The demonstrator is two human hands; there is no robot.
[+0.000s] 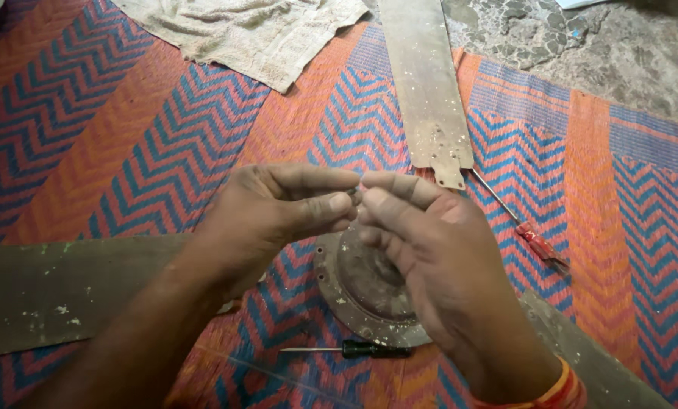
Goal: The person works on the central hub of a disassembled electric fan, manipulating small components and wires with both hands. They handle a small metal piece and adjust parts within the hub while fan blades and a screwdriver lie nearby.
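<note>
The left hand (278,208) and right hand (422,250) meet fingertip to fingertip, pinching a tiny grey part (356,192) between them, too small to identify. It is held above a round metal fan hub (362,291) lying on the woven mat (165,144). A loose pinch could let the part drop, and I judge it would be hard to find against the busy zigzag weave. Counted: three dusty fan blades, one hub, two screwdrivers, a black-handled one (354,349) near the hub and a red-handled one (524,231) to the right, and one cloth (256,34).
</note>
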